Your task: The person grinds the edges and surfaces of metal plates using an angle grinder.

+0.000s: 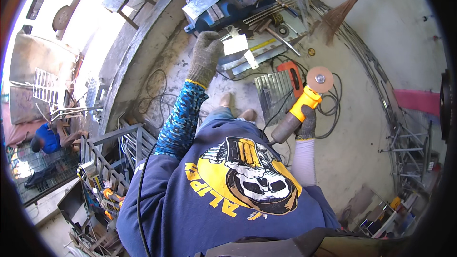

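My left hand (206, 51), in a grey knitted glove below a blue patterned sleeve, is closed at the near edge of a blue bench vise (212, 12). A small, brightly lit metal plate (235, 44) sticks out at its fingertips; the grip itself is partly hidden. A flat metal sheet (205, 2) lies on top of the vise. Off to the right, my gloved right hand (307, 120) is wrapped around a yellow and grey angle grinder (297, 114). Its round reddish disc (320, 79) points away from me, clear of any workpiece.
Beyond my feet lie a hammer (278, 38), metal bars and an orange tool case (291, 78) beside a ribbed metal sheet (273, 96). Black cords (333, 109) loop over the floor. A broom (340, 16) leans at far right; metal frames (114, 147) stand at left, where another person (47, 138) sits.
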A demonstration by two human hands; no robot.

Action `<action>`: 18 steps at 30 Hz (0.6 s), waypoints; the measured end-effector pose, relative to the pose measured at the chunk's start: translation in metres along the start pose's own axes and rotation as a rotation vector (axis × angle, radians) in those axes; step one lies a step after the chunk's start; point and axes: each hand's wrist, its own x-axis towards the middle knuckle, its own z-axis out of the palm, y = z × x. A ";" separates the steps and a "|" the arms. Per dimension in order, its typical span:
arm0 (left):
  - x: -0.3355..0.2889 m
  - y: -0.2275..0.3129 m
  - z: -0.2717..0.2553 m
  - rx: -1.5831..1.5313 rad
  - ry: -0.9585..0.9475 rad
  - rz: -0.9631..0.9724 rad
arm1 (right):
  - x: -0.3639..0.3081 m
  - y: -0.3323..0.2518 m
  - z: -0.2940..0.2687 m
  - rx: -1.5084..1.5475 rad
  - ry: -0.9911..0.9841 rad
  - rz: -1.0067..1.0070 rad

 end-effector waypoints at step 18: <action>0.064 0.006 -0.004 0.328 -0.418 0.202 | 0.103 -0.019 0.169 -0.133 -0.356 0.066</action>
